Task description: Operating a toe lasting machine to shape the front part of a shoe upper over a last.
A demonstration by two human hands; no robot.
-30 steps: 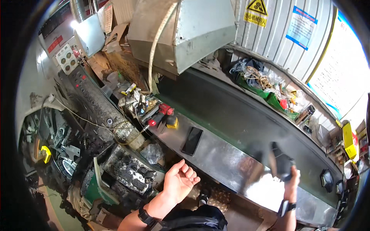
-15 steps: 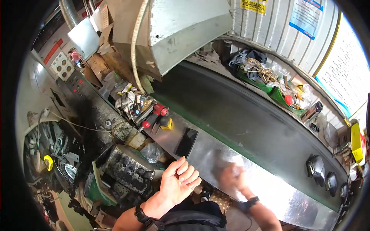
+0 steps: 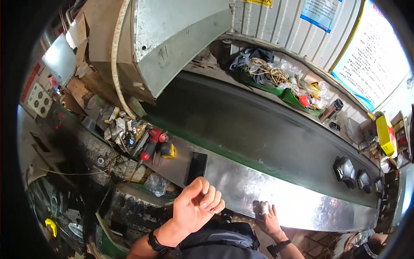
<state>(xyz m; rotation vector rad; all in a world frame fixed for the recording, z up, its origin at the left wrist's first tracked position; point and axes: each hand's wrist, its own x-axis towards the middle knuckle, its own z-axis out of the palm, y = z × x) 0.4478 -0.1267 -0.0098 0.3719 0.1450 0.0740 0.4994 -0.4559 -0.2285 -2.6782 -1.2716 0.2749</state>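
Note:
My left hand [image 3: 197, 205] hovers above the near edge of the metal ledge [image 3: 233, 181], its fingers curled in toward the palm and nothing visible in them. Just beyond it lies a dark smartphone [image 3: 197, 166], partly covered by that hand. To the right, my right hand [image 3: 270, 221] rests at the ledge's near edge with its fingers stretched out. One of its fingers has a pale wrap [image 3: 264, 208] around it. Left of the phone are a yellow-and-black tape measure [image 3: 168, 150] and a red power tool [image 3: 153, 141].
Behind the ledge runs a dark conveyor belt [image 3: 241, 125], with several black moulded parts [image 3: 345, 172] at its right end. A metal hood [image 3: 181, 43] overhangs its left end. Green trays [image 3: 297, 100] with cords and plastic line the far side. Grimy machinery [image 3: 133, 211] stands left.
The view has shifted, so the belt and ledge things sit farther left. My right hand, blurred over the ledge before, now rests sharply visible at its near edge. My left hand stays curled.

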